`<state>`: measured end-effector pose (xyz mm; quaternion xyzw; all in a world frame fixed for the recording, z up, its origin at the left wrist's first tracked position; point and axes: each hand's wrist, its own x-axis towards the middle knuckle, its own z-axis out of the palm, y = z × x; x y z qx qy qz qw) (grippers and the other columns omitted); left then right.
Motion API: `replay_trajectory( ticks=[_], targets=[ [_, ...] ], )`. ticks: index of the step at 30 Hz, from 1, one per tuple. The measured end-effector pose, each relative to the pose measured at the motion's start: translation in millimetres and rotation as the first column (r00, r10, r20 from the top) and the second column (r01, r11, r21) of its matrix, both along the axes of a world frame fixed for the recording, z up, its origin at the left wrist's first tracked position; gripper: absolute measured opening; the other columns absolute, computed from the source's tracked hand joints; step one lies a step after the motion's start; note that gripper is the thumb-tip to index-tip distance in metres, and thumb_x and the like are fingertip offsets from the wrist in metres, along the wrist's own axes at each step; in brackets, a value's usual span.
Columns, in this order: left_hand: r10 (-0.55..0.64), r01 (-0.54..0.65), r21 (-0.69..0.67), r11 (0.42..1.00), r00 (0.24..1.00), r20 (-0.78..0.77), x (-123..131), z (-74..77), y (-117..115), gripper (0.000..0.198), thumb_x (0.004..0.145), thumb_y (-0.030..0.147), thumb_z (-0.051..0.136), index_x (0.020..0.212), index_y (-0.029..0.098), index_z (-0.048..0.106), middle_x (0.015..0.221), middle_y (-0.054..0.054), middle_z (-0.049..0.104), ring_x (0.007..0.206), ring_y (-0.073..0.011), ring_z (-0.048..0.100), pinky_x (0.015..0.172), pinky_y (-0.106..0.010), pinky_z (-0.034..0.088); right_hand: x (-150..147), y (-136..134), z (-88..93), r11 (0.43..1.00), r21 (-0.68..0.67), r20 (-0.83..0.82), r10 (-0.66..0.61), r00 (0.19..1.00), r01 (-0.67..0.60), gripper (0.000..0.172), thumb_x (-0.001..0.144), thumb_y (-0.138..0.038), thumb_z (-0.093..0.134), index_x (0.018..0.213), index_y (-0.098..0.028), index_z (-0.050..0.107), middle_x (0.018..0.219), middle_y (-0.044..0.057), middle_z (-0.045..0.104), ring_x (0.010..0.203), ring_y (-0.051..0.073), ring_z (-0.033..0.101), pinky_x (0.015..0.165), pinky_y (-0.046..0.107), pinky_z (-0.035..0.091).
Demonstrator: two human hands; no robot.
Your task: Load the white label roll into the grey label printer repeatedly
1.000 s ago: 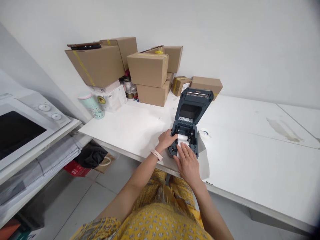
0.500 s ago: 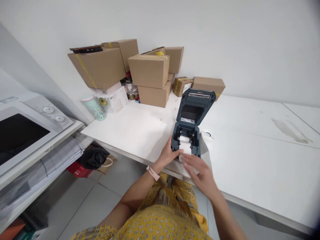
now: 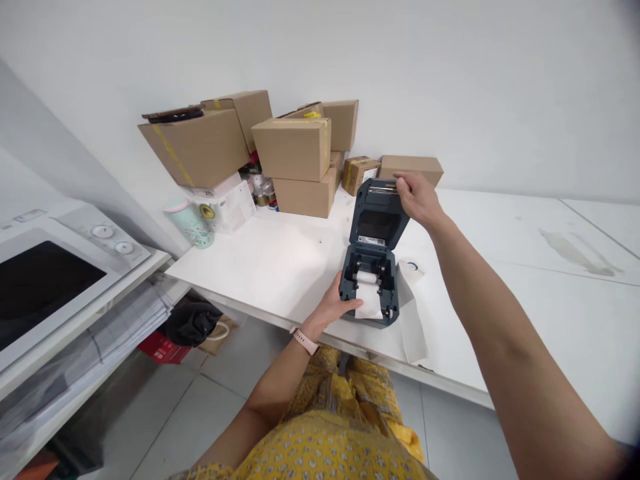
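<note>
A dark label printer (image 3: 394, 303) sits near the table's front edge with its lid (image 3: 380, 227) raised. Inside lies a white label roll (image 3: 367, 277), and its paper strip (image 3: 369, 300) runs forward over the front of the body. My left hand (image 3: 334, 305) grips the printer's left side, thumb resting over the edge of the strip. At the lid's upper right corner, my right hand (image 3: 421, 200) is closed on the rim, fingers partly behind it. Against the printer's right side a loose white paper strip (image 3: 414, 327) hangs over the table edge.
Cardboard boxes (image 3: 293, 152) are stacked along the wall at the back left. A mint tumbler (image 3: 190, 223) stands beside a white box (image 3: 230, 208). On the far left a microwave (image 3: 113, 248) rests on a shelf. The white table (image 3: 500, 300) extends right.
My right hand has left the paper strip, moved up and away, and taken hold of the lid's corner. My left hand stays on the printer. The strip now lies flat across the front.
</note>
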<state>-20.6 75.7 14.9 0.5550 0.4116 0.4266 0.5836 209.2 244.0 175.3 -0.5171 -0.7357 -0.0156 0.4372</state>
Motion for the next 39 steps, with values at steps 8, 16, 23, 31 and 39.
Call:
replay_trajectory(
  ticks=[8, 16, 23, 31, 39],
  targets=[
    [0.200, -0.207, -0.155, 0.966, 0.978, -0.060, 15.5, -11.9, -28.9, 0.122, 0.065, 0.036, 0.086, 0.158, 0.025, 0.008, 0.147, -0.016, 0.048, 0.135, -0.0293, 0.049, 0.111, -0.043, 0.042, -12.8, -59.0, -14.7, 0.992, 0.126, -0.065, 0.002, 0.998, 0.006, 0.053, 0.102, -0.051, 0.027, 0.112, -0.023, 0.070, 0.112, 0.010, 0.072, 0.111, 0.025, 0.061, 0.101, 0.044, 0.046],
    [0.393, -0.335, -0.530, 0.779, 0.919, -0.002, 5.2, -11.4, -87.2, 0.078, 0.075, 0.043, 0.077, 0.142, 0.024, 0.042, 0.150, -0.016, 0.043, 0.132, -0.0264, 0.052, 0.103, -0.036, 0.049, -21.0, -127.1, -37.2, 0.979, 0.145, -0.118, 0.158, 0.980, -0.141, 0.040, 0.102, -0.041, 0.036, 0.117, -0.025, 0.069, 0.121, 0.008, 0.069, 0.117, 0.023, 0.061, 0.105, 0.044, 0.047],
    [-0.073, 0.510, -0.674, 0.535, 0.823, 0.564, -8.7, 22.2, -59.2, 0.071, 0.091, 0.067, 0.038, 0.110, 0.006, 0.068, 0.112, -0.023, 0.072, 0.086, -0.0276, 0.072, 0.078, -0.041, 0.056, -17.4, -132.8, -47.1, 0.965, 0.109, -0.130, 0.251, 0.959, -0.238, 0.040, 0.103, -0.039, 0.034, 0.122, -0.025, 0.067, 0.122, 0.009, 0.066, 0.117, 0.023, 0.060, 0.103, 0.043, 0.047],
    [-0.236, 0.674, -0.637, 0.373, 0.733, 0.638, 4.7, 20.7, -22.5, 0.084, 0.093, 0.071, 0.025, 0.113, 0.001, 0.066, 0.096, -0.020, 0.076, 0.074, -0.0255, 0.073, 0.071, -0.037, 0.055, -15.9, -126.3, -52.7, 0.965, 0.130, -0.169, 0.249, 0.954, -0.229, 0.043, 0.104, -0.040, 0.030, 0.120, -0.025, 0.067, 0.115, 0.008, 0.068, 0.110, 0.022, 0.062, 0.096, 0.043, 0.048],
    [-0.162, 0.419, -0.712, 0.563, 0.901, 0.402, 16.6, 17.9, -40.8, 0.029, 0.086, 0.039, 0.065, 0.087, 0.010, 0.068, 0.077, -0.008, 0.072, 0.061, -0.0136, 0.065, 0.069, -0.029, 0.052, -16.5, -130.3, -56.0, 0.965, 0.128, -0.171, 0.250, 0.953, -0.230, 0.041, 0.104, -0.039, 0.031, 0.120, -0.026, 0.067, 0.115, 0.008, 0.067, 0.110, 0.022, 0.062, 0.096, 0.043, 0.048]
  ],
)
